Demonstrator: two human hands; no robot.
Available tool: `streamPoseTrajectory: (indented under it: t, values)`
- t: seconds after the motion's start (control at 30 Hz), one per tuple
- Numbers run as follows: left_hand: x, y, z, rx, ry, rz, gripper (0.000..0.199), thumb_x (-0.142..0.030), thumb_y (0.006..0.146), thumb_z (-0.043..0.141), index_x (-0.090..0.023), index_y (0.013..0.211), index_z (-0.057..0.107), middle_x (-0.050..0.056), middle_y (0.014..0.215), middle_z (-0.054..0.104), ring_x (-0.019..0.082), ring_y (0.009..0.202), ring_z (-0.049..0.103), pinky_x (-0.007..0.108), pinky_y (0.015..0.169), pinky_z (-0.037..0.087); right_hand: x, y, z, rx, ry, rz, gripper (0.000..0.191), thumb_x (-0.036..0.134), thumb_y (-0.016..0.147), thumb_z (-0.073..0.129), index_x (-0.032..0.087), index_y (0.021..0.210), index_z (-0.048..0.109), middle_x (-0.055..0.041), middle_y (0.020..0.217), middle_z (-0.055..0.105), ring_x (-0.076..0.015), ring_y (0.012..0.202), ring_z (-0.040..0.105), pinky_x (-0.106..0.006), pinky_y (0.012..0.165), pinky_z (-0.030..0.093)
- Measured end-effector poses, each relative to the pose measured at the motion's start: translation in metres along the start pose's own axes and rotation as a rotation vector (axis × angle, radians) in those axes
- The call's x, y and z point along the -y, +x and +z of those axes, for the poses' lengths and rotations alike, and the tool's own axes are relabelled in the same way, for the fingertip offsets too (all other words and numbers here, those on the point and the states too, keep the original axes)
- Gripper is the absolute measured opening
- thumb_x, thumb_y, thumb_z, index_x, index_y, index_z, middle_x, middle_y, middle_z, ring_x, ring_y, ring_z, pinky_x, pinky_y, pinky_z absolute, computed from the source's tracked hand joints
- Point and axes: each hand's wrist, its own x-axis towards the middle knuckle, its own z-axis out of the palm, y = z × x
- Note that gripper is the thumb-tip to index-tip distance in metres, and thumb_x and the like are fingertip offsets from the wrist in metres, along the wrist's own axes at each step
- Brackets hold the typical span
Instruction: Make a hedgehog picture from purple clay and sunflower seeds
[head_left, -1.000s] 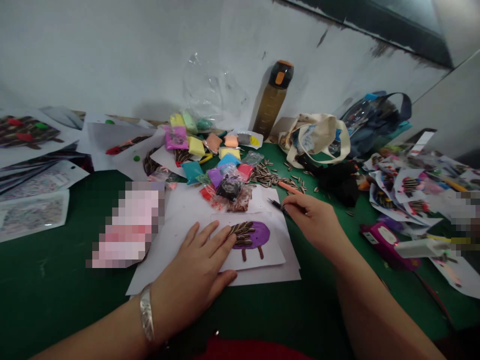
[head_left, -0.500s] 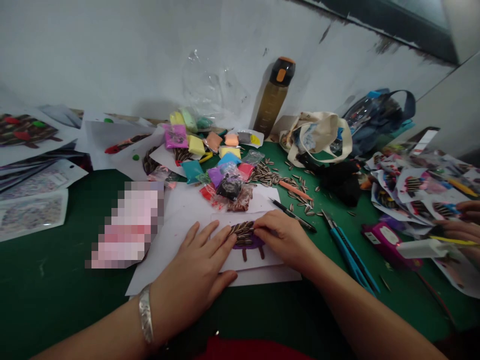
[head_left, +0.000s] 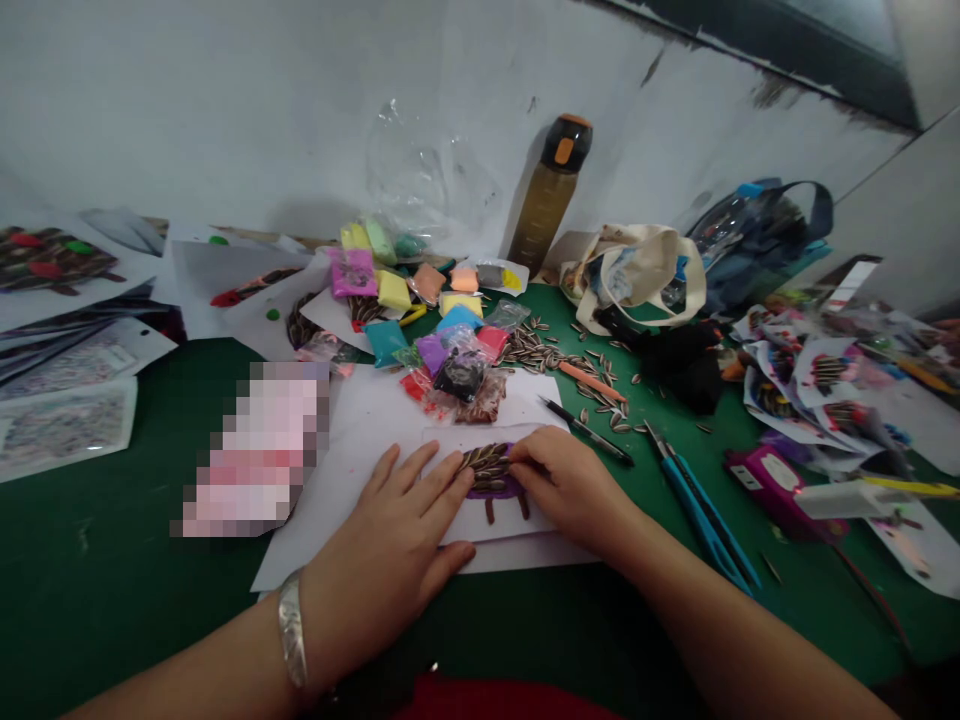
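Head view, clay animal: on my feed the purple body [head_left: 495, 494] lies near the middle of the green table, on a small white card [head_left: 461, 525], with two brown legs [head_left: 490, 511] pointing towards the wearer.
Seeds on the body: striped seeds [head_left: 484, 466] overlap across its left and middle parts; purple shows along the lower edge.
Left hand: I see the left hand [head_left: 401, 525] laid flat over the card's left side, fingers spread, two fingertips at the seeds' left end; a silver bracelet [head_left: 292, 630] circles the wrist.
Right hand: the right hand [head_left: 562, 485] covers the body's right end, thumb and fingertips drawn together there; I cannot tell whether they meet or pinch a seed.
White sheets: larger paper [head_left: 345, 440] lies under the card and reaches out beyond it on several sides.
Pen: a black pen [head_left: 589, 432] lies slantwise just beyond the right hand, its tip over the paper.
Loose seeds: a heap [head_left: 529, 350] spreads behind the pen, with an orange stick [head_left: 592, 381] lying among it.
Clay packets: coloured bags [head_left: 459, 375] cluster behind the card, the nearest ones on the paper.
Tweezers: the blue pair [head_left: 697, 515] rests on the table, right of the right forearm.
Wall side: I have a brown bottle [head_left: 546, 200] leaning at the wall, then a cream cloth bag [head_left: 637, 275] to its right.
Far right: finished-looking seed pictures [head_left: 825, 372] lie piled up.
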Motion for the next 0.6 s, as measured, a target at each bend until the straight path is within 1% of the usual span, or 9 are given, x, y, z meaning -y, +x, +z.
streamPoseTrajectory:
  t: [0.2, 0.3, 0.37, 0.43, 0.47, 0.5, 0.57, 0.6]
  values:
    - [0.0, 0.0, 0.001, -0.02, -0.031, -0.005, 0.048, -0.04, 0.089, 0.054, -0.019, 0.132, 0.051, 0.01, 0.138, 0.05, 0.035, 0.13, 0.038, 0.059, 0.107, 0.027, 0.006, -0.001, 0.004, -0.026, -0.074, -0.009, 0.007, 0.018, 0.086, 0.055, 0.018, 0.081, 0.061, -0.0041, 0.081, 0.061, -0.0179, 0.079, 0.052, -0.031, 0.074, 0.038]
    - [0.0, 0.0, 0.001, -0.017, -0.031, -0.003, 0.048, -0.041, 0.089, 0.054, -0.02, 0.133, 0.05, 0.01, 0.139, 0.05, 0.035, 0.13, 0.038, 0.059, 0.107, 0.027, 0.008, 0.0, 0.006, -0.014, -0.094, -0.02, 0.01, 0.018, 0.086, 0.054, 0.017, 0.079, 0.061, -0.0044, 0.08, 0.061, -0.0178, 0.079, 0.052, -0.031, 0.073, 0.038]
    - [0.001, 0.0, 0.001, -0.008, -0.03, -0.003, 0.049, -0.041, 0.089, 0.054, -0.02, 0.133, 0.05, 0.01, 0.139, 0.049, 0.035, 0.13, 0.038, 0.059, 0.106, 0.027, 0.006, 0.001, 0.003, 0.008, -0.085, -0.037, 0.01, 0.019, 0.086, 0.055, 0.018, 0.079, 0.062, -0.0038, 0.078, 0.063, -0.0178, 0.079, 0.053, -0.031, 0.074, 0.039]
    - [0.001, 0.0, 0.001, 0.004, -0.026, -0.006, 0.049, -0.04, 0.089, 0.054, -0.02, 0.133, 0.049, 0.01, 0.139, 0.049, 0.035, 0.131, 0.038, 0.059, 0.106, 0.028, 0.0, 0.003, -0.005, 0.002, -0.068, -0.038, 0.01, 0.023, 0.085, 0.057, 0.02, 0.08, 0.065, -0.0027, 0.078, 0.064, -0.0178, 0.079, 0.055, -0.031, 0.074, 0.04]
    - [0.001, 0.0, 0.0, 0.008, -0.021, -0.009, 0.049, -0.04, 0.089, 0.054, -0.02, 0.134, 0.049, 0.01, 0.139, 0.049, 0.035, 0.13, 0.038, 0.059, 0.106, 0.027, -0.005, 0.003, -0.011, -0.026, -0.065, -0.022, 0.01, 0.024, 0.085, 0.057, 0.021, 0.081, 0.066, -0.0024, 0.078, 0.066, -0.018, 0.079, 0.056, -0.031, 0.074, 0.04]
    - [0.001, 0.0, 0.0, 0.014, -0.015, -0.012, 0.05, -0.041, 0.089, 0.054, -0.02, 0.134, 0.049, 0.01, 0.14, 0.049, 0.035, 0.13, 0.038, 0.059, 0.106, 0.027, -0.011, 0.003, -0.018, -0.071, -0.078, 0.012, 0.012, 0.026, 0.086, 0.056, 0.022, 0.083, 0.067, -0.0026, 0.08, 0.066, -0.0183, 0.079, 0.057, -0.031, 0.073, 0.041]
    - [0.001, 0.0, 0.0, 0.02, -0.005, -0.012, 0.05, -0.041, 0.09, 0.053, -0.02, 0.135, 0.048, 0.01, 0.14, 0.048, 0.035, 0.131, 0.038, 0.059, 0.106, 0.027, -0.025, 0.002, -0.034, -0.192, -0.137, 0.115, 0.015, 0.024, 0.086, 0.053, 0.022, 0.085, 0.067, -0.0039, 0.085, 0.068, -0.0192, 0.081, 0.059, -0.031, 0.072, 0.042]
    - [0.001, 0.0, 0.0, 0.02, -0.003, -0.01, 0.05, -0.042, 0.09, 0.053, -0.02, 0.135, 0.048, 0.01, 0.141, 0.048, 0.035, 0.131, 0.037, 0.059, 0.107, 0.026, -0.033, 0.002, -0.041, -0.215, -0.204, 0.187, 0.017, 0.024, 0.086, 0.051, 0.022, 0.084, 0.068, -0.0041, 0.085, 0.068, -0.0195, 0.079, 0.059, -0.031, 0.07, 0.041]
